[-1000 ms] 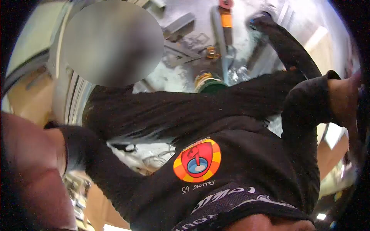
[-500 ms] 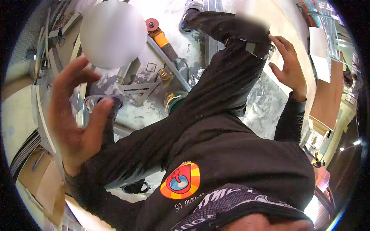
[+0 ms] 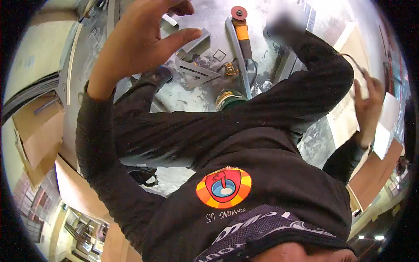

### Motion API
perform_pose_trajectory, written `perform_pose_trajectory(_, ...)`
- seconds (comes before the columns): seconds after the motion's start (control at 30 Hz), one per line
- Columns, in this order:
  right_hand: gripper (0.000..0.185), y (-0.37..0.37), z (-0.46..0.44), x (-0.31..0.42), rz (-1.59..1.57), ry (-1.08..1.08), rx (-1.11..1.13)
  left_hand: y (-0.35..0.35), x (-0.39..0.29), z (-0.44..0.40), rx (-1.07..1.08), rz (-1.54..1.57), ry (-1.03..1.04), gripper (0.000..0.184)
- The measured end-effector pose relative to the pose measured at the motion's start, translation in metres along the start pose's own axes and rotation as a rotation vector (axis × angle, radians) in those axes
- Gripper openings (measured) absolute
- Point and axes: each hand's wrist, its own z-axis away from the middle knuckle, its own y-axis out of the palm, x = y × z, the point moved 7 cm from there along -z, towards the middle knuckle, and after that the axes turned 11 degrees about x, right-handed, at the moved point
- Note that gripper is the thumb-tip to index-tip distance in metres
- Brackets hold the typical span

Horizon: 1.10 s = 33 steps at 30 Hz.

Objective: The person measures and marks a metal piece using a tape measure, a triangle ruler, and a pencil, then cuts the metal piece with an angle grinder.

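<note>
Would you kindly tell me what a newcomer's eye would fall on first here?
Probably the red, orange and yellow emblem on the black shirt, low at the picture's centre. Next might come the orange-and-black angle grinder with its reddish disc, lying on the floor at top centre beside a metal bar. The left hand, looming large at upper left, also stands out.

A black long-sleeved top is worn, a round red-and-yellow emblem flashed lower centre, black trousers seen mid-frame!

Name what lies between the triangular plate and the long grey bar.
In the head view, a small yellow-and-dark object lies between the triangular plate and the long grey bar.
</note>
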Motion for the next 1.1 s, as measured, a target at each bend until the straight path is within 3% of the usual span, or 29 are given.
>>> perform_pose_trajectory(0.07,0.036,-0.049,-0.001,0.016,0.132,-0.05,-0.174,0.01,0.009,0.003,-0.048,0.121,0.087,0.05)
perform_pose_trajectory(0.17,0.031,-0.087,-0.009,0.062,0.166,-0.085,-0.33,0.037,0.007,-0.004,0.037,0.186,0.033,0.051)
perform_pose_trajectory(0.23,0.033,-0.094,-0.017,0.072,-0.229,-0.125,-0.447,0.047,-0.001,-0.008,0.072,0.144,0.057,0.055)
perform_pose_trajectory(0.33,0.037,-0.071,-0.045,0.115,-0.9,-0.182,-0.358,0.05,-0.001,-0.011,-0.012,0.343,-0.043,0.065)
perform_pose_trajectory(0.37,0.038,-0.046,-0.061,0.131,-1.249,-0.296,-0.418,0.051,-0.001,-0.012,-0.024,0.331,-0.039,0.065)
perform_pose_trajectory(0.43,0.047,-0.015,-0.074,0.175,-1.75,-0.535,-0.243,0.048,0.002,-0.01,-0.108,0.839,0.036,0.056)
perform_pose_trajectory(0.47,0.048,-0.01,-0.074,0.197,-1.761,-0.463,-0.207,0.038,-0.008,-0.005,-0.036,0.921,0.017,0.031)
perform_pose_trajectory(0.57,0.052,0.011,-0.087,0.231,-2.092,-0.593,-0.075,0.024,-0.001,0.02,0.092,0.84,-0.098,0.018)
perform_pose_trajectory(0.7,0.041,0.004,-0.083,0.234,-1.886,-0.563,0.205,-0.012,-0.016,0.059,-0.139,0.762,-0.19,0.02)
perform_pose_trajectory(0.73,0.029,-0.001,-0.076,0.235,-1.895,-0.491,0.267,-0.02,-0.025,0.065,-0.15,0.776,-0.094,0.016)
perform_pose_trajectory(0.77,0.029,-0.005,-0.071,0.235,-1.897,-0.489,0.272,-0.028,-0.037,0.072,-0.107,0.737,-0.054,0.013)
perform_pose_trajectory(0.8,0.025,-0.015,-0.066,0.235,-1.927,-0.611,0.221,-0.033,-0.047,0.08,-0.061,0.698,-0.016,0.01)
perform_pose_trajectory(0.83,0.021,-0.027,-0.058,0.234,-1.956,-0.736,0.166,-0.041,-0.061,0.09,-0.066,0.71,0.207,0.009)
perform_pose_trajectory(0.9,0.018,-0.052,-0.041,0.228,-1.986,-0.818,0.25,-0.057,-0.083,0.106,0.021,0.696,0.477,0.013)
perform_pose_trajectory(0.93,0.017,-0.064,-0.033,0.225,-1.999,-0.858,0.294,-0.057,-0.094,0.11,-0.059,0.732,0.56,0.013)
perform_pose_trajectory(1.07,0.019,-0.074,-0.016,0.235,-2.184,-0.832,-0.046,-0.068,-0.117,0.131,-0.077,0.726,0.666,0.018)
perform_pose_trajectory(1.1,0.014,-0.078,-0.02,0.236,-2.184,-0.992,0.049,-0.069,-0.126,0.13,-0.116,0.782,0.731,0.016)
